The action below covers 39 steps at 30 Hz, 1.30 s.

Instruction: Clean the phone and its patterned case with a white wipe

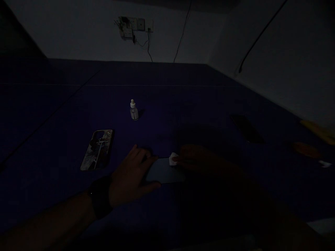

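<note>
A phone with a grey-blue face lies flat on the dark purple surface. My left hand, a black watch at its wrist, grips the phone by its near and far edges, thumb at the near side. Deep in shadow, my right hand pinches a small white wipe against the phone's far edge. The right end of the phone is too dark to make out. Left of my left hand rests a patterned phone case. Farther off stands a small clear bottle with a white dropper cap.
A dark flat slab like a phone lies to the right. Beyond it are an orange item, a white scrap and a yellow item. Sockets with cables are on the back wall. The room is very dim.
</note>
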Tool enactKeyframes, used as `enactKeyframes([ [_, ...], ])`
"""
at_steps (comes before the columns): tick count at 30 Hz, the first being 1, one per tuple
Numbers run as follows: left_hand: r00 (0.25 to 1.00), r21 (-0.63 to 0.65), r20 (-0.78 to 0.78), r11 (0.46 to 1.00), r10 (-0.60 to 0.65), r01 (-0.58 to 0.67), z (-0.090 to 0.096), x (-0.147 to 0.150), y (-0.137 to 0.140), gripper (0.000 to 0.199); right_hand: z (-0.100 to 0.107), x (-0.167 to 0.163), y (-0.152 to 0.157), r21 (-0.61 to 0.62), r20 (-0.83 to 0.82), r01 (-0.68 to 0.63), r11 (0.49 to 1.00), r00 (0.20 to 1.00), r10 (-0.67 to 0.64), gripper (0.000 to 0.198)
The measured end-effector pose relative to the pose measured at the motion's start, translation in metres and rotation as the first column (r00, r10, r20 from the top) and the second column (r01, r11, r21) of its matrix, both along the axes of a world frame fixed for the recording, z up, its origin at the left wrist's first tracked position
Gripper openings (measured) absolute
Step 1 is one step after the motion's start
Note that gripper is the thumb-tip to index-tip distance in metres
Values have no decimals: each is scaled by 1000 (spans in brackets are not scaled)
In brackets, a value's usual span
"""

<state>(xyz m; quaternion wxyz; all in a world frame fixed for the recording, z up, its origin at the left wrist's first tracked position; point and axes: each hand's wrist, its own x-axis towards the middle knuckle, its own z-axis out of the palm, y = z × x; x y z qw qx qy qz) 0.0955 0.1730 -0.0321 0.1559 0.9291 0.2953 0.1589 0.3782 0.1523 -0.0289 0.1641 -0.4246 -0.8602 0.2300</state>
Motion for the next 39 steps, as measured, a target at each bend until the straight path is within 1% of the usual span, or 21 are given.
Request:
enactKeyframes([
  [3, 1000, -2, -11, 1000, -7, 7, 0, 0, 0, 67, 4, 2, 2, -68, -48, 14, 998, 999, -17, 33],
  [7, 1000, -1, -13, 1000, -2, 2, -2, 0, 1, 67, 4, -5, 4, -78, -106, 18, 997, 994, -26, 37],
  [13, 1000, -10, -23, 1000, -1, 1, -2, -1, 1, 67, 4, 5, 5, -85, -24, 19, 996, 999, -21, 36],
  [17, 1000, -3, -7, 1000, -6, 6, -3, -1, 1, 68, 1, 0, 5, -40, -25, 14, 999, 1000, -15, 36],
  [20, 1000, 8, 7, 1000, -5, 5, -4, -1, 1, 68, 2, -2, 5, -8, 37, -19, 1000, 999, 19, 35],
  [22, 1000, 5, 4, 1000, -4, 4, -3, -1, 1, 67, 4, 3, 4, -4, 87, -76, 997, 993, 76, 33],
  [25, 1000, -10, -10, 1000, -8, 8, -2, 0, 1, 68, 3, 8, 2, 28, 85, -146, 989, 986, 143, 31],
  [28, 1000, -15, -8, 1000, -14, 14, -1, 0, 0, 68, 0, 1, 0, 56, 53, -88, 995, 995, 85, 30],
  [30, 1000, -14, -5, 1000, -11, 11, 0, 0, 0, 67, 1, -5, -2, 53, 61, -82, 995, 995, 79, 28],
  [34, 1000, -16, -1, 1000, -7, 7, -1, 0, 0, 68, 7, -7, -6, 35, 103, -233, 972, 968, 228, 23],
  [35, 1000, -16, 0, 1000, -9, 9, -1, 0, 0, 69, 8, -5, -6, 27, 101, -241, 970, 966, 237, 22],
  [36, 1000, -16, 1, 1000, -11, 11, -1, 0, 1, 69, 8, -4, -7, 24, 93, -221, 975, 971, 218, 23],
  [39, 1000, -14, 1, 1000, -11, 11, -2, 0, 1, 70, 10, 0, -6, 17, 74, -101, 995, 992, 100, 27],
])
